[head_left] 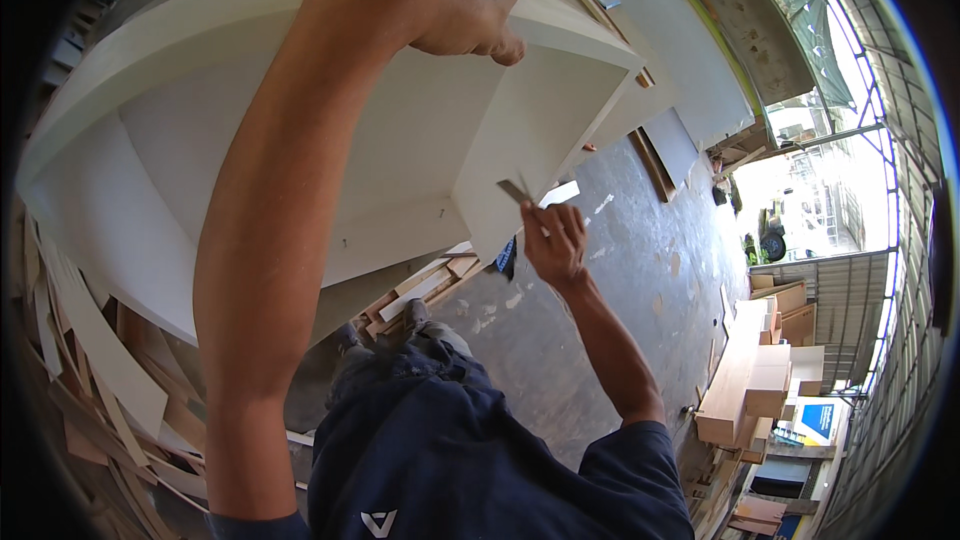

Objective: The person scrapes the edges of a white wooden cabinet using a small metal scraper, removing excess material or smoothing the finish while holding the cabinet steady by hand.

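Grey workshop floor (640, 290) spreads to the right of a white cabinet (420, 140). Over its far edge lies the left hand (470, 0); whether it grips, I cannot tell. Pinched in the right hand (555, 245) is a flat metal tool (514, 190), near the cabinet's right edge. Working with this tool seems the step underway; the next move probably calls for a steady cabinet. Wood strips (428, 286) near the feet (418, 314) and offcuts (105, 350) at left could hamper footing.

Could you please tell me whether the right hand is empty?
No, the right hand is holding a thin flat tool.
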Available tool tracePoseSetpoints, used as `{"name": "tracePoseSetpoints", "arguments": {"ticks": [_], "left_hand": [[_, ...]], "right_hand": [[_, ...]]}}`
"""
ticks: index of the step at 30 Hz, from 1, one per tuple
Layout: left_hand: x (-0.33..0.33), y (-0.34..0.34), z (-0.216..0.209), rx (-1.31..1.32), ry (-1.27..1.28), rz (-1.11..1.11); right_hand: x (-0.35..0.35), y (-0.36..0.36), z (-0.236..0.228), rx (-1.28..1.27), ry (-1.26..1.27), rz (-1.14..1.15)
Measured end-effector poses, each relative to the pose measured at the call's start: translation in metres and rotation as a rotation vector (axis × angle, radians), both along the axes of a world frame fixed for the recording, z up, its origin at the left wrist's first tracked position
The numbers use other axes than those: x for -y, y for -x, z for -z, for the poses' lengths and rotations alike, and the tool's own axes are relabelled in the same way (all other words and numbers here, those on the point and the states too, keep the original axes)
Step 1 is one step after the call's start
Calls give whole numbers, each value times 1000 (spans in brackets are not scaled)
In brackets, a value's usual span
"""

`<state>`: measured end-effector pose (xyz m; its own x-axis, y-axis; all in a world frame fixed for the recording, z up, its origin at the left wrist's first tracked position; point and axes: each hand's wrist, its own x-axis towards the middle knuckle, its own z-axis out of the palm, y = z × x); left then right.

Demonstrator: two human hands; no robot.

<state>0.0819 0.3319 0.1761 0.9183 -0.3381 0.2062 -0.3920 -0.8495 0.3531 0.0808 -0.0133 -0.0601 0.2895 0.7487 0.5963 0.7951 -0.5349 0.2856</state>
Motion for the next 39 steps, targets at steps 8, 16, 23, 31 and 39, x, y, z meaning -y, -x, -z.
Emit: {"name": "tracePoseSetpoints", "arguments": {"ticks": [8,16,23,31,39], "left_hand": [[6,9,1,13,45,5],[0,8,0,53,-9,40],[5,8,4,68,85,22],[5,10,-3,10,12,11],[8,7,2,-21,48,30]], "right_hand": [[9,22,61,-225,28,-42],[-37,-50,-149,363,-53,99],[-4,-2,-31,4,159,51],[-40,-25,-129,263,7,154],[-17,-2,-46,16,303,64]]}}
